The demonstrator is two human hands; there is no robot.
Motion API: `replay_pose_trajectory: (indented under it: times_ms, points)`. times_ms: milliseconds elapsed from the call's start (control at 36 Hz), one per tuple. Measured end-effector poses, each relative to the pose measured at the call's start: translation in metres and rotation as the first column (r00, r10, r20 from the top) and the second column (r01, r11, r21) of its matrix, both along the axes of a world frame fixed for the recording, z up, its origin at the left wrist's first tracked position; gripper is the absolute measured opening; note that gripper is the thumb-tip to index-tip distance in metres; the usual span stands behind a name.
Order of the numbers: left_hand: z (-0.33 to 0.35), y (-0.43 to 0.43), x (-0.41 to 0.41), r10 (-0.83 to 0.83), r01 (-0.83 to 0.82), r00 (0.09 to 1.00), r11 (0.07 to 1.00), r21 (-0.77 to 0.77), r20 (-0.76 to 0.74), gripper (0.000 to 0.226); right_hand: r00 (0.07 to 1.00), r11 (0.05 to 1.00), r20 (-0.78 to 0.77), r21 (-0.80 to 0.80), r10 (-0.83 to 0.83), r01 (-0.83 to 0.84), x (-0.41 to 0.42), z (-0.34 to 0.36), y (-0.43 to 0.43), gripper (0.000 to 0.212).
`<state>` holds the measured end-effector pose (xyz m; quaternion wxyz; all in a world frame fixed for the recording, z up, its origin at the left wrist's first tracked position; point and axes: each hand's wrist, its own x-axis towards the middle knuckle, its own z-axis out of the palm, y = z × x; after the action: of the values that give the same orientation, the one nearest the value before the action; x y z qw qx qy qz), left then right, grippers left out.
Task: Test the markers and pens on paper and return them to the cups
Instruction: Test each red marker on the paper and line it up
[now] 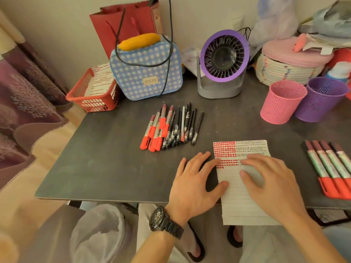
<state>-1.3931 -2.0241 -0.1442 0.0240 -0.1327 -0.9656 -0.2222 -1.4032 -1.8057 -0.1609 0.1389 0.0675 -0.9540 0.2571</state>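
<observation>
the left grip [191, 179] lies palm down with its fingers straight and spread wide. most of it rests on the dark tabletop [104, 158]; its thumb tip touches the left edge of the lined paper [245, 205], and its forefinger reaches up to that same edge. it holds nothing. a dark watch [163, 219] sits on its wrist.

the right grip [269, 179] is also wide open, pressed flat on the middle of the paper with fingers fanned toward the left, the tips over a row of red marks. it holds nothing either.

the paper lies at the near right part of the tabletop and its lower end hangs over the near edge. its top is filled with red marks on the left and dark marks on the right.

a loose pile of pens and markers [171, 128] lies beyond the left grip, red-capped ones to its left side, dark ones to its right. a row of red-capped markers [330, 168] lies side by side to the right of the paper, apart from it. the pink cup [281, 103] and purple cup [321, 99] stand upright, touching, at the far right.
</observation>
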Motion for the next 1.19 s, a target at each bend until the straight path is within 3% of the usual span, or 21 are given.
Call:
replay_pose_trajectory:
  times_ms: [111,194,306,444,528,639,833,1056,1194]
  points:
    - [0.015,-0.018,-0.006,0.110,-0.099,0.994,0.953,0.285,-0.023,0.048,1.000,1.000,0.020,-0.025,0.009,-0.008,-0.001,-0.002,0.002,0.027]
    - [0.029,-0.048,-0.022,0.368,-0.300,0.913,0.898,0.322,-0.174,0.032,1.000,0.999,0.023,-0.035,0.006,-0.005,-0.001,-0.002,0.002,0.027]
    - [0.041,-0.095,-0.052,0.579,-0.536,0.790,0.812,0.231,-0.199,0.030,0.999,0.999,0.039,-0.044,-0.013,0.015,-0.002,-0.001,0.001,0.026]
    - [0.038,-0.138,-0.075,0.635,-0.641,0.767,0.766,0.058,0.091,0.045,0.999,0.998,0.046,-0.063,-0.018,0.021,-0.002,0.001,0.000,0.025]
    - [0.036,-0.148,-0.082,0.597,-0.618,0.779,0.782,0.078,0.190,0.038,0.998,0.998,0.056,-0.065,-0.015,0.019,-0.001,0.001,0.001,0.026]
    - [0.034,-0.157,-0.085,0.637,-0.649,0.755,0.760,0.033,0.156,0.024,0.998,0.998,0.060,-0.060,-0.012,0.015,-0.001,0.001,0.001,0.027]
    - [0.028,-0.164,-0.081,0.724,-0.724,0.683,0.689,-0.044,0.093,0.024,0.999,0.997,0.047,-0.069,-0.019,0.022,-0.001,0.000,0.000,0.028]
    - [0.020,-0.172,-0.070,0.729,-0.742,0.665,0.621,0.252,0.162,0.025,0.999,0.996,0.001,-0.070,-0.049,0.049,0.001,0.000,-0.002,0.028]
    - [0.019,-0.155,-0.054,0.625,-0.621,0.755,0.582,0.525,0.199,0.012,0.998,0.998,0.008,-0.026,-0.061,0.061,0.002,0.002,-0.003,0.028]
